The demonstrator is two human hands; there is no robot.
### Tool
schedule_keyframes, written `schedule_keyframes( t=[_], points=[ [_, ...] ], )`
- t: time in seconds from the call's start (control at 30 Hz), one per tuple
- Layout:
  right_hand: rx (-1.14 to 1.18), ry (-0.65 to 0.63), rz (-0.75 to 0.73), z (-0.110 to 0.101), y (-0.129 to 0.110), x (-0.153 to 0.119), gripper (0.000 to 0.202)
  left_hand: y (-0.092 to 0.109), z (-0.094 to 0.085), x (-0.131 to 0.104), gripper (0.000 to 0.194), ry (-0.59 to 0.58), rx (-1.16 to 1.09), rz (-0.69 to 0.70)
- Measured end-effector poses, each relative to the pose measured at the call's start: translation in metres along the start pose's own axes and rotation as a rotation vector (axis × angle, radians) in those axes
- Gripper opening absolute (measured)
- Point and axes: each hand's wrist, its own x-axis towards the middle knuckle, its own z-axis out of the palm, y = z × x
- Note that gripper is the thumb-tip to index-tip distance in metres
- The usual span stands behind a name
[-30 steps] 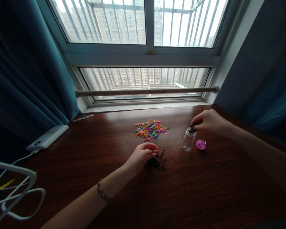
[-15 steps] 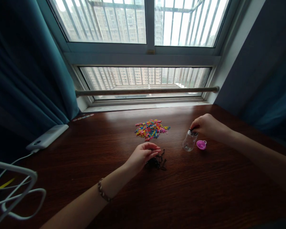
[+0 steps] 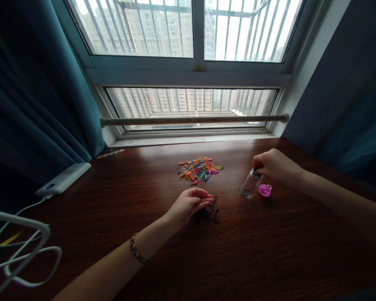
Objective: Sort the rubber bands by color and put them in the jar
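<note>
My left hand [image 3: 191, 203] hovers low over a small pile of black loop-like pieces [image 3: 212, 214], partly covering it. Its fingers are pressed together, and what they pinch, if anything, is hidden. At the mouth of a clear bottle [image 3: 250, 187], the fingers of my right hand [image 3: 271, 163] are closed on something small and black. The bottle leans slightly toward that hand, with a little dark matter showing near its base. A pink, round-topped lid [image 3: 265, 190] with a small loop lies just right of the bottle.
Farther back is a heap of small multicoloured loop-like pieces [image 3: 199, 170]. On the left, a white power bank [image 3: 64, 179] with a plugged-in cable rests on the wooden table [image 3: 232, 259]. White tubing [image 3: 25, 221] stands at the left edge. Behind are a window and a curtain [image 3: 78, 96].
The bottle tilts slightly more to the right under my right hand, which has moved a little rightward. My left hand stays almost still over the black pile.
</note>
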Motion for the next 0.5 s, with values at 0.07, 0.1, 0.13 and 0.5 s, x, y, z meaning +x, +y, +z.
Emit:
schedule_keyframes(
  t=[0.07, 0.1, 0.13, 0.5],
  points=[
    [-0.033, -0.01, -0.007, 0.001, 0.0, 0.0, 0.011, 0.0, -0.001, 0.0, 0.019, -0.002, -0.001, 0.001],
    [-0.04, -0.016, -0.015, 0.002, 0.001, 0.001, 0.011, -0.001, -0.002, 0.001, 0.019, -0.004, -0.003, 0.001],
    [-0.043, -0.022, -0.027, 0.004, 0.003, 0.002, 0.012, -0.001, -0.002, 0.001, 0.019, -0.005, -0.008, -0.001],
    [0.001, 0.046, -0.166, 0.014, 0.008, -0.005, 0.016, -0.003, -0.005, 0.003, 0.017, -0.02, -0.014, -0.019]
  ],
)
